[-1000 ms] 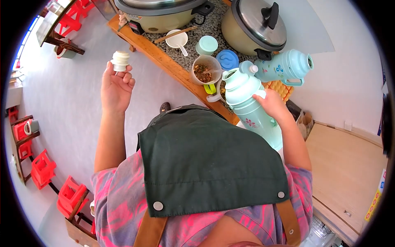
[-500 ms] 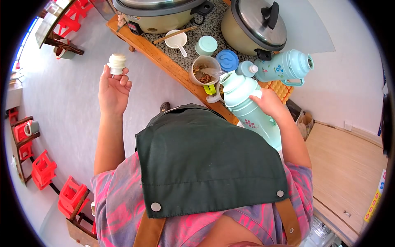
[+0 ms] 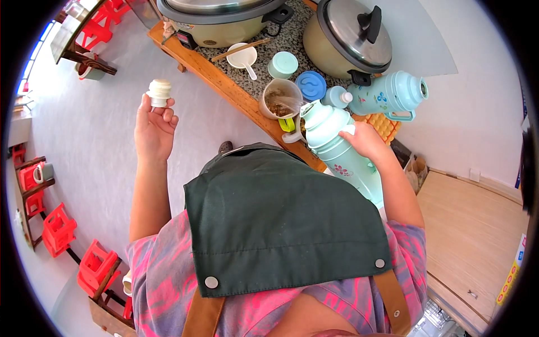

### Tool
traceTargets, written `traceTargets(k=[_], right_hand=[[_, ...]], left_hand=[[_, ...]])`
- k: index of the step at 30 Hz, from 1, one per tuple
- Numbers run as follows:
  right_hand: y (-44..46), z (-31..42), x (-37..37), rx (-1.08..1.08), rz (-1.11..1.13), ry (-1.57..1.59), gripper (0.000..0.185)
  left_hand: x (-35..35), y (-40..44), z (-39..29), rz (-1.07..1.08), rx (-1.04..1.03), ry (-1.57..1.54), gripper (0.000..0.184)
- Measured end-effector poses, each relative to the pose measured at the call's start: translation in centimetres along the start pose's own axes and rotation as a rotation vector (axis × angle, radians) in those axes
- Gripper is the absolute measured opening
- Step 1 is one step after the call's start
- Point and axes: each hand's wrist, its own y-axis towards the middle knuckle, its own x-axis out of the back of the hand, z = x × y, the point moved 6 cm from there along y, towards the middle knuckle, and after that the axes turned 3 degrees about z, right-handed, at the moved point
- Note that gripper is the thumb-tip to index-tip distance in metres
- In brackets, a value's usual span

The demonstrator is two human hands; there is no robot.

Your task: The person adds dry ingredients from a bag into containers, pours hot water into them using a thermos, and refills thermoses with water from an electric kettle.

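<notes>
Raised out to the side, my left hand [image 3: 153, 129] pinches a whitish ridged stopper [image 3: 160, 91] between its fingertips. My right hand [image 3: 365, 140] grips the handle of a mint-green thermos flask [image 3: 353, 168] with a pink flower on it. The flask is tilted, its mouth toward a translucent measuring jug [image 3: 270, 112] with a yellow-green handle. A stream of water runs from the mouth into the jug, where brown dried bits [image 3: 275, 101] lie in liquid. Behind the flask, a second jug [image 3: 291, 136] is mostly hidden.
Two large cookers [image 3: 224, 31] [image 3: 337, 48] stand on the granite counter [image 3: 224, 70]. Nearby are a white ladle [image 3: 242, 56], a mint lidded tub [image 3: 283, 64], a blue lid [image 3: 310, 85], a pump bottle [image 3: 336, 97] and another thermos [image 3: 387, 95]. Red stools [image 3: 59, 230] stand left.
Water keeps flowing from the flask, and the brown bits in the jug now look wetter and more covered. Both hands stay almost in place; the view shifts slightly.
</notes>
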Motion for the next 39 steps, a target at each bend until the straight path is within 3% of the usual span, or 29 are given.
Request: traceTargets(k=[39], right_hand=[[0.8, 0.8, 0.9, 0.003, 0.032, -0.103, 0.045]], left_hand=[[1.0, -1.3, -0.8, -0.057, 0.007, 0.117, 0.033]])
